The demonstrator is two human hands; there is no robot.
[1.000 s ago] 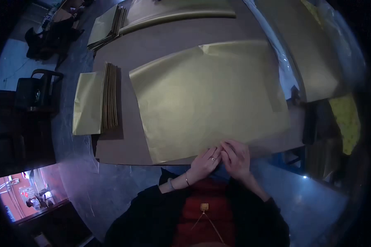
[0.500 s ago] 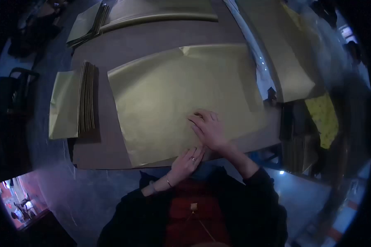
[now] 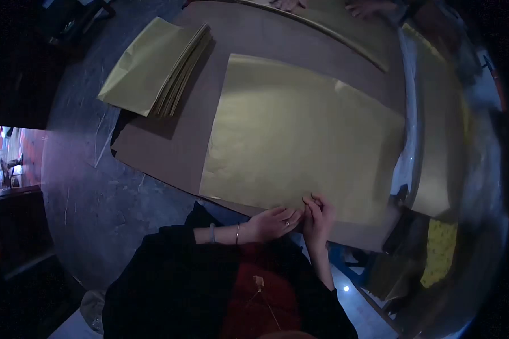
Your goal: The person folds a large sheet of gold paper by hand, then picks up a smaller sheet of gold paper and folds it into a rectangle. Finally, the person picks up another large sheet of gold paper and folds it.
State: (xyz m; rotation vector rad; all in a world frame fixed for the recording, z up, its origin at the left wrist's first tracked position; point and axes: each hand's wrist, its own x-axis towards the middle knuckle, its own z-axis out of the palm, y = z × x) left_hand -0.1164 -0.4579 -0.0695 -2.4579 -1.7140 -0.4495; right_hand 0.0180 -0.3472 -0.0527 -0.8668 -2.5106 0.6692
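Observation:
A large gold-coloured sheet lies flat on a brown table. At the sheet's near edge my left hand has its fingers curled, a ring on one of them. My right hand is beside it, fingers bent and pressed at the same edge, close to the left fingertips. Both hands seem to pinch the sheet's edge, though the fingertips are partly hidden.
A stack of folded gold sheets sits at the table's left. Across the table, another person's hands rest on a second gold sheet. More gold material and a yellow piece are at the right.
The view has turned, so the table appears rotated. My right hand has come back from the sheet's surface to its near edge, beside my left hand. Another person's hands have come into view.

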